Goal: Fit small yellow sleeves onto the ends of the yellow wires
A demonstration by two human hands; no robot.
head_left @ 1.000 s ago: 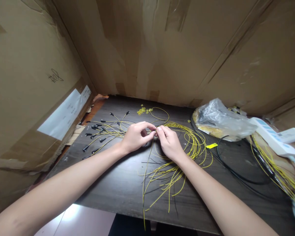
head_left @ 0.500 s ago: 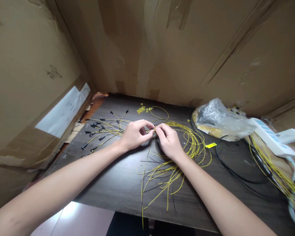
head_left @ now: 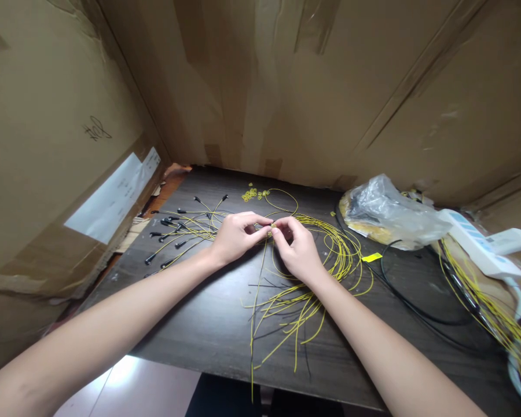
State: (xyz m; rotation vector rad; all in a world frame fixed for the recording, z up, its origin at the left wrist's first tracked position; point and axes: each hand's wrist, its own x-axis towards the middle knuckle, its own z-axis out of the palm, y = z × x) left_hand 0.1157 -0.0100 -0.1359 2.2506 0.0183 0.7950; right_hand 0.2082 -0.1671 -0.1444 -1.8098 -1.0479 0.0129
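My left hand (head_left: 239, 236) is closed, thumb and forefinger pinched on a thin yellow wire near the middle of the table. Opposite it, my right hand (head_left: 297, 248) pinches at the same spot, fingertips nearly touching the left ones; a tiny yellowish piece shows between them. Coiled yellow wires (head_left: 349, 246) lie behind and to the right, with loose ends spread toward the front edge. Black connectors (head_left: 180, 243) on yellow wires fan out to the left. Small yellow pieces (head_left: 249, 194) are heaped beyond my hands.
A clear plastic bag (head_left: 386, 208) lies at the back right beside a white power strip (head_left: 481, 243). A black cable (head_left: 410, 304) and another bundle of yellow wires (head_left: 481, 307) run along the right. Cardboard walls (head_left: 260, 92) stand behind and left.
The fingertips of both hands have shifted slightly, and my right thumb and forefinger now meet at the small piece. The wires on the table look nearly the same.
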